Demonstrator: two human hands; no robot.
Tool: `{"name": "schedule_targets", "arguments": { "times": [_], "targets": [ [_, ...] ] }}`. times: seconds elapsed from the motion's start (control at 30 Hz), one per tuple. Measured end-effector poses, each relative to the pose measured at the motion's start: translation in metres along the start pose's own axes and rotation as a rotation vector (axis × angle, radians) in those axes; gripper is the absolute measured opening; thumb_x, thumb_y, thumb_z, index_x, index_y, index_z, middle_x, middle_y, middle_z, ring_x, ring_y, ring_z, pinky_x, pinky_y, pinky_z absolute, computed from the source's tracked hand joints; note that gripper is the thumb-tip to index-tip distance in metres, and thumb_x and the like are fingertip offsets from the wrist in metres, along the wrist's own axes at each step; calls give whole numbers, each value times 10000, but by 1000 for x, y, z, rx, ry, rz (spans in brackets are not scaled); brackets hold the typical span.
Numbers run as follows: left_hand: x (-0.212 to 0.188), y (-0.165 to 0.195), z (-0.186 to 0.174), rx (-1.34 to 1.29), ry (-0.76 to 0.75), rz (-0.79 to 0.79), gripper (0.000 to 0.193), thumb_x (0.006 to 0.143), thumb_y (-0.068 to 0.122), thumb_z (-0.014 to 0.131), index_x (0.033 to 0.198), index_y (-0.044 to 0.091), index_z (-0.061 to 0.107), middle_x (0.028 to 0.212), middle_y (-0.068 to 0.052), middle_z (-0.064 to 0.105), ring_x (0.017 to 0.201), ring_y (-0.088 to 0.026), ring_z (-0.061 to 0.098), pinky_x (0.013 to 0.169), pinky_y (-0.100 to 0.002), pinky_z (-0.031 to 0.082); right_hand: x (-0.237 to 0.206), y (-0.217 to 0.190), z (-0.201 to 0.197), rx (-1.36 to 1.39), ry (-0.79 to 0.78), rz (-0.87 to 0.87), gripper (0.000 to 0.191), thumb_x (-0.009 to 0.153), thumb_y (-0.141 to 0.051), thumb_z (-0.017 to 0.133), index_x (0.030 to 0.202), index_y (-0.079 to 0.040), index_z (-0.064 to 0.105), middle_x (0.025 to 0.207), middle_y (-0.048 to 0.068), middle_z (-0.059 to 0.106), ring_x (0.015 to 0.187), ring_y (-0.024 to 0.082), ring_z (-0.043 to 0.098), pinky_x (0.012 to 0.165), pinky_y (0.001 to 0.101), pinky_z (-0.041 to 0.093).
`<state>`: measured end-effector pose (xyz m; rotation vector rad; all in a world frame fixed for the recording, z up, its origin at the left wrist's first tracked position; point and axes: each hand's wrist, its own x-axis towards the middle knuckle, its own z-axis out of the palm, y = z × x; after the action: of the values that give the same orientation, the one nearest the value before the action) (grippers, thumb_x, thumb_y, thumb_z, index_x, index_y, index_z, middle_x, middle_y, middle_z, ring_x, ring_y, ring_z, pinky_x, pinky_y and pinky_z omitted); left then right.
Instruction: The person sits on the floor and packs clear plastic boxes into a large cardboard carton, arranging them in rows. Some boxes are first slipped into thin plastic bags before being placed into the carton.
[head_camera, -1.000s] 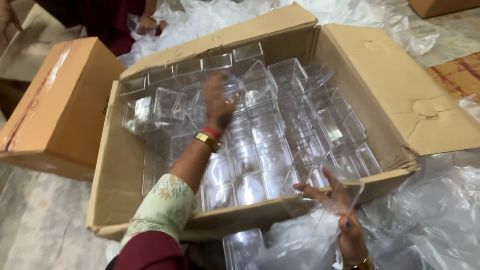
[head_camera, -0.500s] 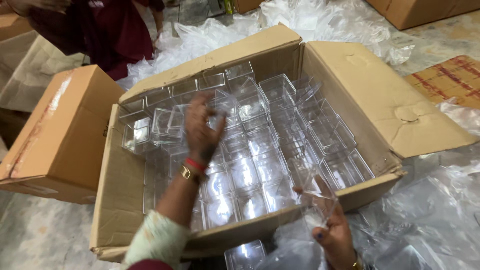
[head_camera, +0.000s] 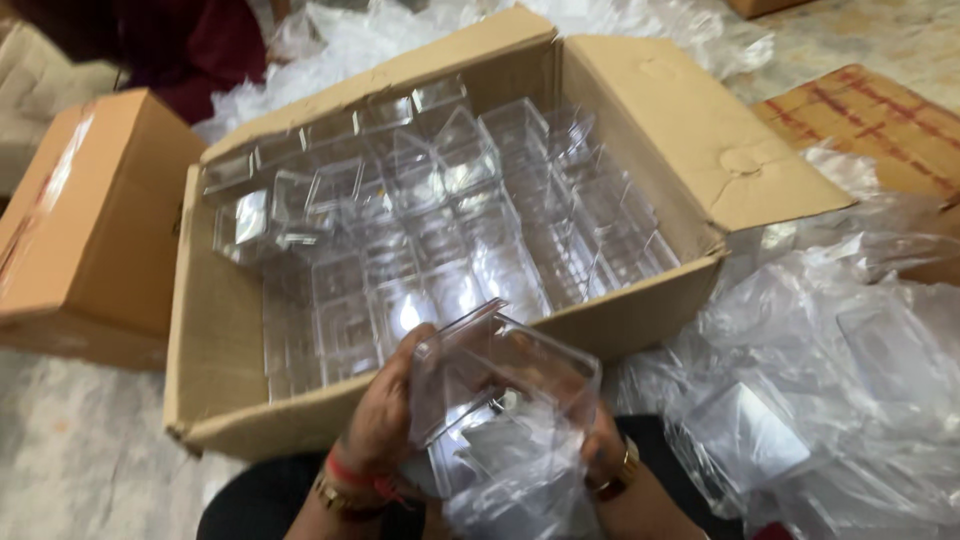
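Both hands meet low in the view, just in front of the carton's (head_camera: 640, 310) near wall, and share one clear box (head_camera: 505, 365). The left hand (head_camera: 385, 410) curls round its left side, fingers pressed against the clear wall; the right hand (head_camera: 600, 450) is mostly hidden behind the plastic, so its grip can only be read as closed on the box from the right. The box is tilted, one corner up, held above a wad of plastic wrap (head_camera: 520, 490) in the lap.

The carton stands open, flaps spread, and is packed with rows of clear boxes (head_camera: 450, 220) — upright, touching one another. Its left part is less full; bare cardboard shows there.

A shut brown box (head_camera: 95, 220) sits just left of the carton. A flat cardboard sheet (head_camera: 880, 130) lies at the far right, and loose plastic sheeting (head_camera: 830, 370) heaps beside the carton's right side, on the floor. At the top left, a dark red garment (head_camera: 190, 45) — another person, mostly out of view.
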<state>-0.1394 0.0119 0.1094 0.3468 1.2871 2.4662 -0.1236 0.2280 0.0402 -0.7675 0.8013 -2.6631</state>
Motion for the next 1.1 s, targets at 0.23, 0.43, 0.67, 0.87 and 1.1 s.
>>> {"name": "schedule_targets", "arguments": {
  "times": [0.23, 0.43, 0.67, 0.87, 1.1],
  "targets": [
    [-17, 5, 18, 59, -58, 221, 534, 816, 332, 852, 1195, 98, 559, 1568, -218, 423, 1480, -376, 395, 1235, -561, 333, -6, -5, 5, -303, 81, -109, 1115, 776, -534, 893, 1571, -1, 321, 1548, 225, 454, 1417, 361, 531, 1189, 552, 478],
    [-23, 3, 46, 491, 75, 245, 697, 775, 281, 921, 1271, 118, 459, 1606, -155, 359, 1588, -342, 294, 1318, -510, 235, -6, -6, -9, -522, 110, -182, 1072, 848, -509, 855, 1610, 28, 325, 1455, 226, 586, 1346, 297, 585, 1158, 460, 475],
    [-21, -5, 49, 468, 130, 212, 699, 744, 263, 895, 1270, 114, 460, 1603, -147, 344, 1578, -347, 312, 1292, -517, 290, -5, -10, -3, -465, 80, -154, 1077, 838, -520, 856, 1607, 5, 314, 1469, 237, 564, 1336, 321, 593, 1115, 482, 513],
    [-18, -1, 49, 462, 133, 199, 702, 729, 243, 898, 1263, 112, 462, 1599, -145, 345, 1552, -359, 357, 1266, -533, 333, -1, -14, -5, -501, 61, -116, 1082, 816, -546, 853, 1571, 38, 342, 1449, 245, 570, 1314, 331, 615, 1088, 488, 543],
    [-16, -4, 40, 438, 156, 178, 757, 683, 223, 920, 1278, 115, 466, 1602, -148, 343, 1545, -366, 348, 1268, -525, 308, 0, -16, -6, -562, 19, -40, 1007, 825, -524, 856, 1490, 118, 456, 1418, 225, 620, 1307, 288, 611, 1118, 443, 500]
  ]
}}
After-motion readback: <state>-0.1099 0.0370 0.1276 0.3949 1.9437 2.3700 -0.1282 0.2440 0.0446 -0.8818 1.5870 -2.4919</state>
